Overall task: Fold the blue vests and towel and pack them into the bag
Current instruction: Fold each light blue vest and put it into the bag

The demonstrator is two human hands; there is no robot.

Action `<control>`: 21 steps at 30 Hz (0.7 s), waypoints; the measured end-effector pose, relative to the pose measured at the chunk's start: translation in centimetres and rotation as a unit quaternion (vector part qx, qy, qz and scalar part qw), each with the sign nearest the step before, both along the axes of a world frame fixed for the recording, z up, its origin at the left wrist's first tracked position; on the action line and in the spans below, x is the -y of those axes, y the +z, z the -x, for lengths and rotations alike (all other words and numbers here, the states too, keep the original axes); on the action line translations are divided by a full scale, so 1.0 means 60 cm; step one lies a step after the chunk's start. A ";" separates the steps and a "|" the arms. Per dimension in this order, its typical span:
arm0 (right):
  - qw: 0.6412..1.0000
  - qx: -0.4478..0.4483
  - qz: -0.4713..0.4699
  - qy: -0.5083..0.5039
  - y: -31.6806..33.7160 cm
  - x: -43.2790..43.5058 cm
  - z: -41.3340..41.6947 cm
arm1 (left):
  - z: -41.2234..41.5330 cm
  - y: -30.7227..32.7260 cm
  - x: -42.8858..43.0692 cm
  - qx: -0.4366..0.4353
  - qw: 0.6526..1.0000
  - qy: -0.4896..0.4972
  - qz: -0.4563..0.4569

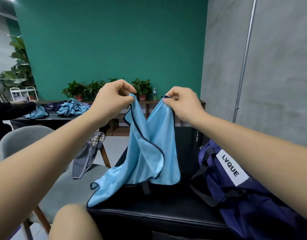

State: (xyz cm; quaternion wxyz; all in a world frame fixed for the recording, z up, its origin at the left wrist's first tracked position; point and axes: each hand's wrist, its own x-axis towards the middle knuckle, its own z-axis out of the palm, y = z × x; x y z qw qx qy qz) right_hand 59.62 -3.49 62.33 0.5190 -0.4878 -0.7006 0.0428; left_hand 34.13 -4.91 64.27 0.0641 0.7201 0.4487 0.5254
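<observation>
hands pinching blue vest, navy bag

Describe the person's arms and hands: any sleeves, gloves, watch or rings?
The left forearm and right forearm are bare to the frame edge, no sleeves showing. The left hand and right hand wear no gloves; no watch, bracelet or ring is visible.

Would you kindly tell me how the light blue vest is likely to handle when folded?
Probably floppy: the vest sags in loose folds between the left hand and right hand, which pinch its top. Likely light, since fingertip pinches hold it up. Its sheen suggests it may slide on the black table.
</observation>
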 end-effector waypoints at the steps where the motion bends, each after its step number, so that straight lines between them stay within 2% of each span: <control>1: 1.000 0.007 -0.003 -0.010 0.010 -0.001 -0.011 | 0.003 0.002 0.000 -0.007 1.000 0.010 -0.003; 7: 0.997 0.007 -0.026 -0.070 0.072 -0.011 -0.083 | 0.032 0.013 -0.005 -0.010 0.999 0.053 0.003; 11: 0.994 -0.012 -0.034 -0.100 0.103 -0.016 -0.129 | 0.057 0.019 -0.007 0.026 0.997 0.062 0.023; 15: 0.994 -0.022 0.018 -0.109 0.106 -0.030 -0.151 | 0.064 0.031 -0.015 0.066 0.996 0.040 0.046; 19: 0.991 0.032 0.108 -0.073 0.072 -0.023 -0.118 | 0.032 0.038 -0.015 0.090 0.994 -0.004 0.065; 21: 0.987 0.088 0.129 -0.030 0.053 -0.005 -0.084 | 0.009 0.035 -0.012 0.086 0.993 -0.022 0.075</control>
